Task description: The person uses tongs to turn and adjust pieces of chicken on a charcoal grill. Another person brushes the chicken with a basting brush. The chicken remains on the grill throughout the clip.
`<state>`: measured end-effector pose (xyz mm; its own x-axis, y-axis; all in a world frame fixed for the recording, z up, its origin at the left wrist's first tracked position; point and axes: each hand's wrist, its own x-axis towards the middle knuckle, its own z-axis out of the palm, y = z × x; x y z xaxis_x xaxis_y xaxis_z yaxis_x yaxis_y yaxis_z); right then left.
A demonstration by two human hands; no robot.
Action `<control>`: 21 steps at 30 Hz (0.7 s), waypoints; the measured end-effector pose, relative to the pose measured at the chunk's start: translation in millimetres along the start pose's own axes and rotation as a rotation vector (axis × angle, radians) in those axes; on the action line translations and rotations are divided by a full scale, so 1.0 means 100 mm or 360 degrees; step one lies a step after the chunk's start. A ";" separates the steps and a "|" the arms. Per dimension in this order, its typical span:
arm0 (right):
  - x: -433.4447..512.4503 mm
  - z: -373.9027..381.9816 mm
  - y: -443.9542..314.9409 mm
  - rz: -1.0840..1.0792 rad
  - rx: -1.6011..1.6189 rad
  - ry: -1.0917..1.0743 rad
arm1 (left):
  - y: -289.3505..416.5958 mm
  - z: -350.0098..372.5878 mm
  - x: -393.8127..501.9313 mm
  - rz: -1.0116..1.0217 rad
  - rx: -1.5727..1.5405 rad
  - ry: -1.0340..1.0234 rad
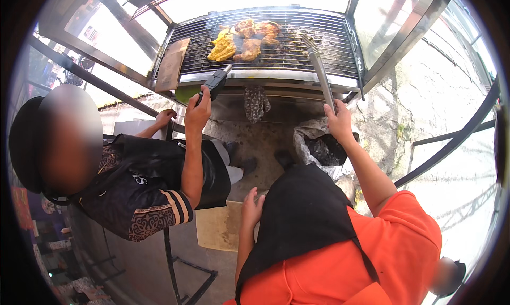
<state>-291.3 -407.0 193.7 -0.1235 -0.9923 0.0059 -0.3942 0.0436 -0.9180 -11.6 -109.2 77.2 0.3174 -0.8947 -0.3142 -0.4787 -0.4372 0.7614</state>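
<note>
My right hand (339,121) grips a pair of metal tongs (320,72) by the handle end. The tongs slant up over the right part of the charcoal grill (330,58), their tips to the right of the meat. Several chicken pieces lie bunched near the middle of the grate; one piece (222,48) is bright yellow, while another piece (250,49) is browned. Thin smoke rises around them. Low at my side, before my black apron (305,221), my left hand (252,209) has its fingers apart and nothing visible in it.
At left, a co-worker's hand (199,107) holds a black hand-held device (215,83) with a metal nozzle. Cardboard (173,64) rests on the grill's left end. A patterned cloth (256,103) hangs in front. Below my right hand stands a sack (301,139) of charcoal. Metal posts flank the grill.
</note>
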 end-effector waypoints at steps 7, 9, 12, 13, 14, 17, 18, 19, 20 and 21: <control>0.22 0.35 -0.37 -0.0166 -0.0217 -0.0419 | -0.11 -0.02 -0.12 -0.0158 -0.0065 0.0030; 0.35 0.55 -0.45 -0.0032 -0.0123 -0.0517 | -0.13 -0.02 -0.18 -0.0175 -0.0058 0.0067; 0.47 0.81 -0.50 -0.0024 -0.0081 -0.0497 | -0.15 -0.02 -0.27 -0.0261 -0.0055 0.0099; 0.51 0.88 -0.51 0.0015 -0.0100 -0.0479 | -0.16 -0.02 -0.29 -0.0275 -0.0072 0.0113; 0.54 0.93 -0.52 0.0017 -0.0034 -0.0488 | -0.17 0.00 -0.31 -0.0287 -0.0090 0.0123; 0.62 0.99 -0.50 0.0134 0.0073 -0.0513 | -0.21 0.02 -0.33 -0.0274 -0.0064 0.0147; 0.64 1.00 -0.49 0.0173 0.0123 -0.0543 | -0.22 0.04 -0.34 -0.0297 -0.0099 0.0154; 0.66 1.00 -0.48 0.0215 0.0171 -0.0571 | -0.23 0.05 -0.34 -0.0343 -0.0103 0.0135; 0.68 1.00 -0.47 0.0207 0.0199 -0.0577 | -0.24 0.05 -0.34 -0.0320 -0.0127 0.0154; 0.69 1.00 -0.46 0.0202 0.0228 -0.0579 | -0.24 0.06 -0.33 -0.0320 -0.0119 0.0147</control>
<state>-190.3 -489.2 196.4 0.1772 -0.9575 -0.2278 -0.2627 0.1770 -0.9485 -14.8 -69.9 65.7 0.4753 -0.7767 -0.4133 -0.3373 -0.5947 0.7298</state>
